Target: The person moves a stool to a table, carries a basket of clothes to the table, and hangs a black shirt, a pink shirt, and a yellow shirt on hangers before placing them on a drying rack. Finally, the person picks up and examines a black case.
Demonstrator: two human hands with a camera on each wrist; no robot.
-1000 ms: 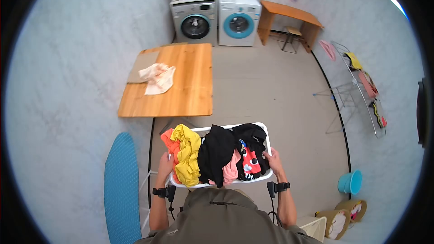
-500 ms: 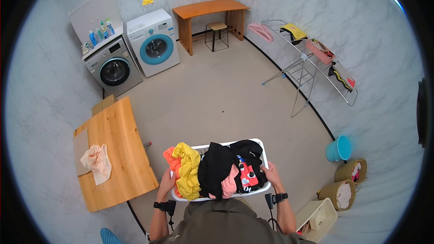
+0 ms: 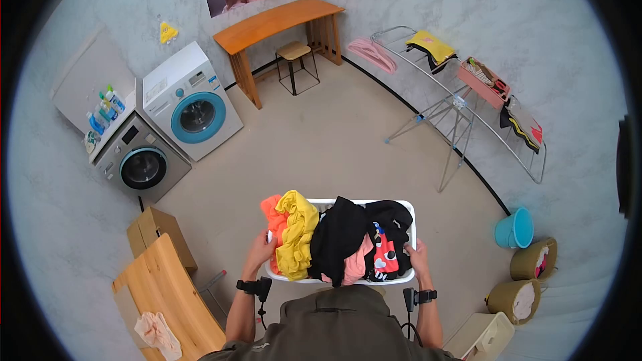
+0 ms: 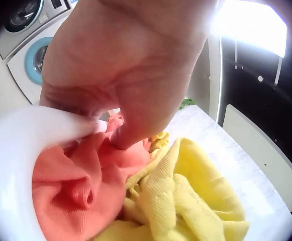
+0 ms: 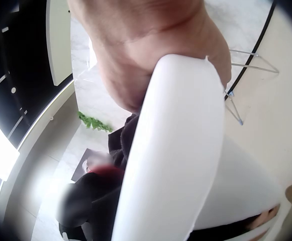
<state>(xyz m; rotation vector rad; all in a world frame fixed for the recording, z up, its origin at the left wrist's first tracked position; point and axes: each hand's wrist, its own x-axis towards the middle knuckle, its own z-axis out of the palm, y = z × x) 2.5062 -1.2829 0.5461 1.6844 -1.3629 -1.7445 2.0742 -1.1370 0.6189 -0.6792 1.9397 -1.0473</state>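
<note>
On my head feed, the white laundry basket (image 3: pixel 413 224) sits at the lower centre of the frame, its long axis running left to right and its near side close in front of the person's body. Any move turns, as I judge it, on the basket lying squarely between two hands, one at each short end. Neither hand is nearer; both touch it.

I see the left hand (image 3: pixel 263 249) clamped on the left end of the rim, its thumb pressed down by the orange cloth (image 3: pixel 271 210). The right hand (image 3: pixel 418 259) grips the right end, curled over the rim; I can't make out every fingertip on either hand.

The basket looks smooth and glossy, heaped above its rim. Beside the orange lies a crumpled yellow garment (image 3: pixel 296 234), then a black garment (image 3: pixel 336 234), a bit of pink cloth (image 3: pixel 358 262) and a red-printed piece (image 3: pixel 385 254) toward the right end.

Farther out, I have two washing machines (image 3: pixel 194 103) at upper left, a drying rack (image 3: pixel 459 101) at upper right, a wooden table (image 3: pixel 164 281) at lower left and a blue bucket (image 3: pixel 515 228) at right.
</note>
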